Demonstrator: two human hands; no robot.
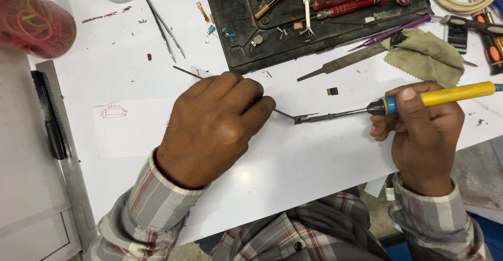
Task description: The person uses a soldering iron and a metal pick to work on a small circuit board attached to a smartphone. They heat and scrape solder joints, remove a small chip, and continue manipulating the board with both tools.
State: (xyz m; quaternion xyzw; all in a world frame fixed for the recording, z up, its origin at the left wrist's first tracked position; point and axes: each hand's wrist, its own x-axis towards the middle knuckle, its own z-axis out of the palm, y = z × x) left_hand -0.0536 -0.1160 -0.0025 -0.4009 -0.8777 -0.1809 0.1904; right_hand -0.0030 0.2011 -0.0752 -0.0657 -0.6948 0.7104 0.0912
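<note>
My left hand (212,127) is closed around thin metal tweezers (285,114), whose back end sticks out behind the knuckles and whose tips reach right over the white table sheet (293,161). My right hand (422,135) grips a soldering iron (435,97) with a yellow handle and blue collar. Its dark metal tip (314,118) points left and meets the tweezer tips over a very small part that is too small to make out. A tiny dark component (332,91) lies just above that spot.
A black tray (236,36) of screwdrivers and small parts sits at the top. A metal file (335,67), purple tool (393,32), green cloth (427,54), spare tweezers (165,28), a jar of rubber bands (31,20) and a black pen (50,119) lie around.
</note>
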